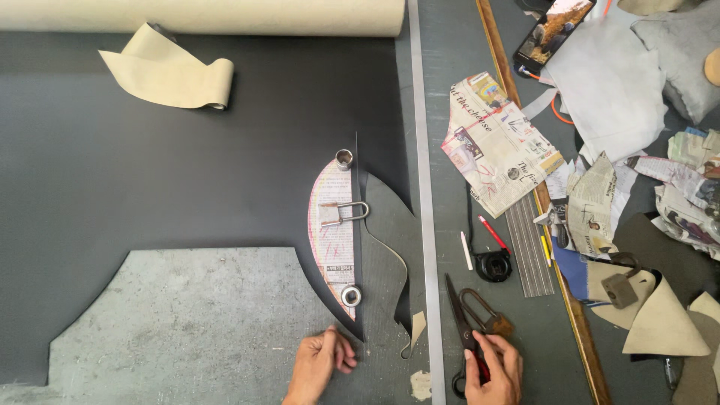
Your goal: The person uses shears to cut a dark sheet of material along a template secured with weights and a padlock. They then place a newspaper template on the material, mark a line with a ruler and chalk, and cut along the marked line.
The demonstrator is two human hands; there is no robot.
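My right hand (493,369) wraps scissors (463,337) handles, grip closed: heavy, stiff steel. Left hand (321,361) loosely curled, empty, fingertips pressing floppy black sheet (187,165) edge left of scissors.

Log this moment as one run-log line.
left hand: fingers on black sheet edge, below paper pattern | right hand: grip on scissors, blades shut, lying on table | weights: on pattern

A matte black leather sheet (150,172) covers a speckled grey tabletop (195,315). At its 3 o'clock lies a crescent newsprint pattern (332,240), white with red scribbles. Beige rolled material (202,15) sits at 12; black-handled scissors (463,337) at 4.
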